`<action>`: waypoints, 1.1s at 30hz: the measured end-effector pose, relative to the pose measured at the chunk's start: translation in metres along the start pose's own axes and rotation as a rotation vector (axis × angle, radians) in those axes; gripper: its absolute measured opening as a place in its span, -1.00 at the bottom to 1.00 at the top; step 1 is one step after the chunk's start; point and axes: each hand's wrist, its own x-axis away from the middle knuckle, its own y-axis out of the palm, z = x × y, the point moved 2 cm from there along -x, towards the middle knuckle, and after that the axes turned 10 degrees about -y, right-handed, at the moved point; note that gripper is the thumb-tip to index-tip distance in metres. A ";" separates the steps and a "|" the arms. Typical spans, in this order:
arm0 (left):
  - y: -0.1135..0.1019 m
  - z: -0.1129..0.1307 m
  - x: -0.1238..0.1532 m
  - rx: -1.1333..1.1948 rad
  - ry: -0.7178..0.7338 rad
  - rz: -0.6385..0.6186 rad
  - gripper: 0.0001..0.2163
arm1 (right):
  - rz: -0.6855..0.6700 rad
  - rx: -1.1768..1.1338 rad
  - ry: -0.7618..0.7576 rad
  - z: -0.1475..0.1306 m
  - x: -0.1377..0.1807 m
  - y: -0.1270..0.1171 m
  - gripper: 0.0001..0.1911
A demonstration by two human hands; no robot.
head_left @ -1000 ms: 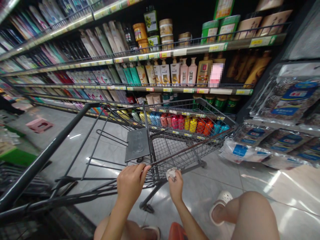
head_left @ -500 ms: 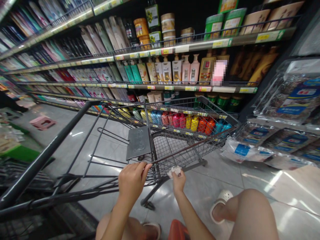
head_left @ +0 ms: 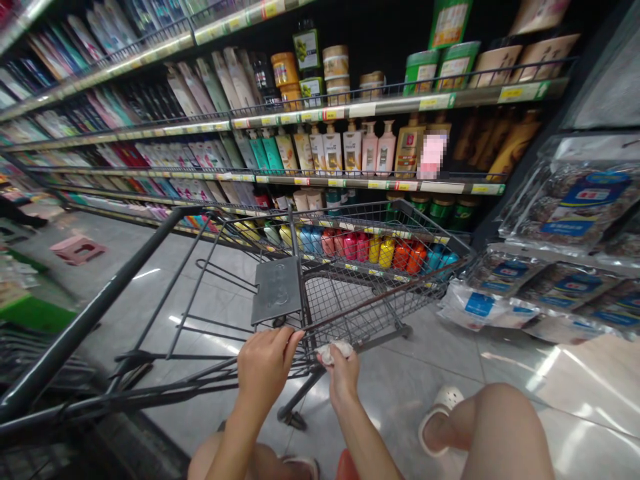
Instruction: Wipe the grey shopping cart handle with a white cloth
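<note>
Our dark wire shopping cart [head_left: 350, 293]
Left hand [head_left: 267, 363] grips its frame; right hand [head_left: 343, 371] pinches crumpled white cloth [head_left: 334, 349]; shelf labels [head_left: 380, 185] illegible.

Left hand [head_left: 267, 360] curled forward, right hand [head_left: 343, 370] fisted just beside it.

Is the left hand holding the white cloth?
No, the right hand holds the white cloth against the cart, while the left hand grasps its frame.

What looks like "PANTENE" stands on the white pump bottles [head_left: 351, 148] at twelve o'clock, while the yellow shelf-edge price tags [head_left: 379, 185] below them and the blue-and-white packet labels [head_left: 575, 199] at three o'clock are too small to read.
</note>
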 end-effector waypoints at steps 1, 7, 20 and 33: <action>0.000 0.000 0.000 0.004 0.001 0.005 -0.70 | -0.014 -0.010 -0.001 -0.005 0.004 0.003 -0.64; 0.000 0.002 0.000 0.015 0.004 0.015 -0.71 | -0.160 -0.042 -0.037 -0.032 0.028 0.028 -0.64; -0.003 0.003 -0.002 0.014 0.001 0.050 -0.70 | -0.336 0.125 -0.365 -0.065 0.055 0.027 -0.70; -0.004 0.003 -0.001 0.035 -0.020 0.030 -0.71 | -0.115 0.366 -0.455 -0.032 -0.013 -0.012 -0.74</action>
